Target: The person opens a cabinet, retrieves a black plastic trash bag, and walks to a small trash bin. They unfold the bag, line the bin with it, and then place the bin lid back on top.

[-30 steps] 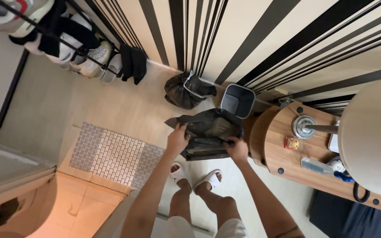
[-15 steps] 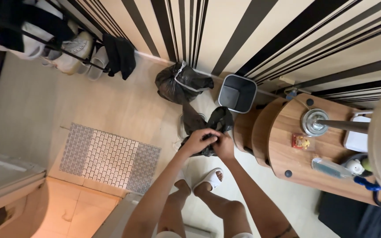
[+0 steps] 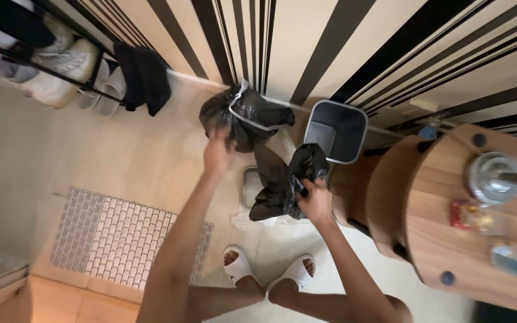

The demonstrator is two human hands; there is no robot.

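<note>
I am seeing my right hand (image 3: 315, 200) closing its fingers around the bunched neck of a loose black bin liner (image 3: 282, 185), which is hanging down and leftward from that grip. Farther out, my left hand (image 3: 218, 151) is reaching with fingers loosely spread onto the tied black rubbish bag (image 3: 243, 116) against the striped wall, left of the empty grey bin (image 3: 336, 131)

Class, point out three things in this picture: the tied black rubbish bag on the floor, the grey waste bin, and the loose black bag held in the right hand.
tied black rubbish bag (image 3: 252, 116), head view, bulging side
grey waste bin (image 3: 354, 157), head view, front rim
loose black bag (image 3: 279, 191), head view, hanging middle
</note>
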